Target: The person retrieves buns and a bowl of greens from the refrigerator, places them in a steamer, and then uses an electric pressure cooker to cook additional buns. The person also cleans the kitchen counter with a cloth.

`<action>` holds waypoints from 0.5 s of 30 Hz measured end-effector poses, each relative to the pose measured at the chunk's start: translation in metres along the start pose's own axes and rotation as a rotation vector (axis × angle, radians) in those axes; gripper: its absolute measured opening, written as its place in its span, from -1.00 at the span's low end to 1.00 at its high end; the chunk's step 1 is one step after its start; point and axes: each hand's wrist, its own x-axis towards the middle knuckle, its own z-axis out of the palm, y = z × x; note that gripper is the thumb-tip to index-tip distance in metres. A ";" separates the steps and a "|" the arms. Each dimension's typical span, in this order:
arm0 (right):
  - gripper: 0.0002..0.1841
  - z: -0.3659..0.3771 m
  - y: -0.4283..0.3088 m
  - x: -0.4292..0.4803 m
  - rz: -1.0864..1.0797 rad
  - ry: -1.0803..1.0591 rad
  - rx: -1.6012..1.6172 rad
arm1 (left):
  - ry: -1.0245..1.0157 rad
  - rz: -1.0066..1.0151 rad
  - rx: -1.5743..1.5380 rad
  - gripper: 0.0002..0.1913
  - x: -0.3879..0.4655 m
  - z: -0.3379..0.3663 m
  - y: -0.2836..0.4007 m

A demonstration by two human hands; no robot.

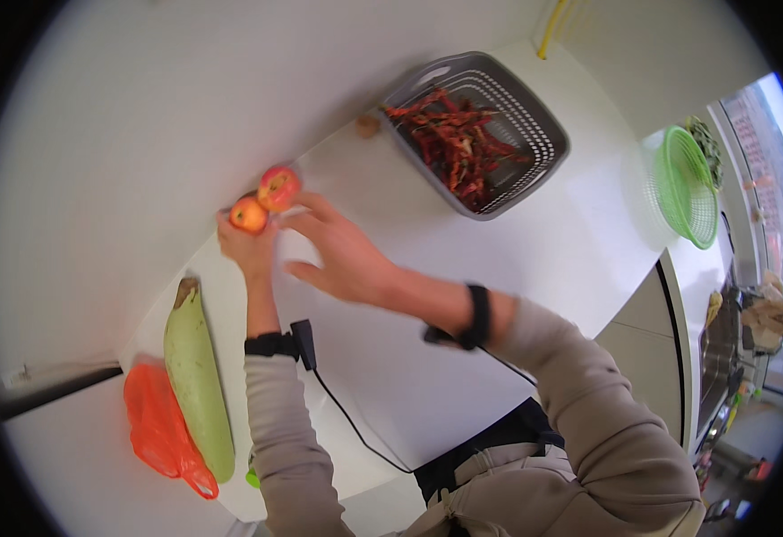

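My left hand (247,245) is closed around a red and yellow apple (249,215) beside the wall at the back of the white counter. A second, redder apple (279,188) touches it, just up and to the right. Open and slightly blurred, my right hand (331,248) has its fingers spread beside the redder apple; whether a fingertip touches it I cannot tell. A long pale green gourd (198,382) lies to the left of my left forearm, its brown stem end toward the wall.
A grey plastic basket (488,211) holds dried red chillies (462,144). Near it lies a small brown round item (367,126). A red plastic bag (156,423) touches the gourd. Green strainer baskets (683,188) stand at the right, near a sink (717,356). A black cable (358,429) crosses the counter.
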 end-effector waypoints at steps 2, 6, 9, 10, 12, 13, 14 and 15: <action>-0.48 -0.061 -0.026 -0.049 0.125 0.170 0.103 | 0.094 0.039 0.119 -0.16 -0.014 -0.006 0.016; -0.29 -0.156 -0.017 -0.090 0.512 0.755 -0.055 | 0.111 0.037 -0.099 -0.28 -0.054 -0.040 0.056; -0.12 -0.181 0.018 -0.094 0.872 0.812 0.187 | -0.013 -0.071 -0.254 -0.45 -0.094 -0.053 0.094; -0.12 -0.181 0.030 -0.091 0.917 0.774 0.320 | -0.071 -0.050 -0.306 -0.51 -0.106 -0.057 0.104; -0.17 -0.178 0.049 -0.084 0.958 0.730 0.504 | -0.188 -0.065 -0.416 -0.61 -0.128 -0.063 0.122; -0.21 -0.176 0.054 -0.082 0.929 0.722 0.560 | -0.235 -0.060 -0.418 -0.64 -0.137 -0.067 0.128; -0.24 -0.175 0.056 -0.081 0.925 0.749 0.600 | -0.282 -0.064 -0.419 -0.67 -0.145 -0.070 0.133; -0.30 -0.176 0.055 -0.082 0.894 0.720 0.639 | -0.328 -0.052 -0.441 -0.70 -0.152 -0.072 0.136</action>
